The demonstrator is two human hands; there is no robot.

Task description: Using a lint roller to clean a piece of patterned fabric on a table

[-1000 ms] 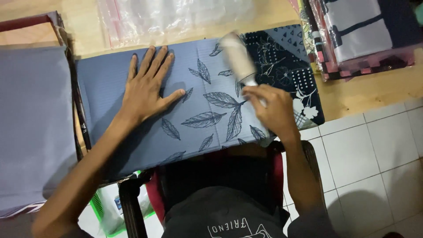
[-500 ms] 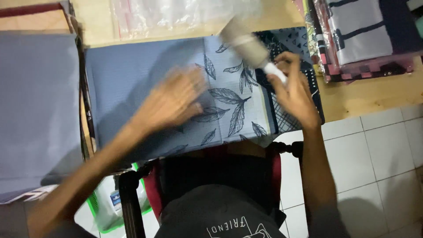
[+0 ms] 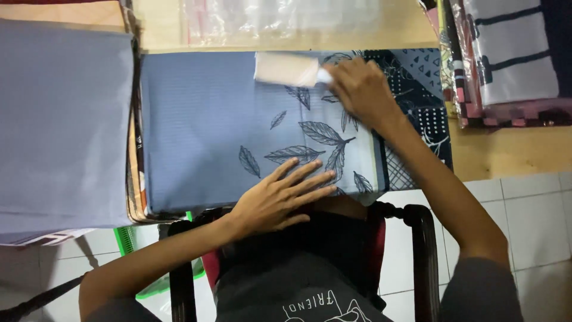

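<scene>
Folded cloth (image 3: 226, 131): matt woven, leaf print. Roller (image 3: 286, 69): pale papery. Table (image 3: 512, 152): bare wood. Bags (image 3: 280, 21): glossy plastic.

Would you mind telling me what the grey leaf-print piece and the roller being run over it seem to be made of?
The grey leaf-print piece looks like woven cloth, matt, with fine ribbed lines and a folded edge. The roller in the right hand looks like a lint roller: a pale, papery, probably sticky sheet on a white, likely plastic, handle. The left hand lies flat on the cloth.

A pale wooden counter (image 3: 512, 152) carries a folded blue leaf-printed cloth (image 3: 214, 125), a grey folded cloth (image 3: 59, 119) beside it, clear plastic bags (image 3: 280, 21) behind, and stacked wrapped fabrics (image 3: 506, 59) at its far corner.
</scene>
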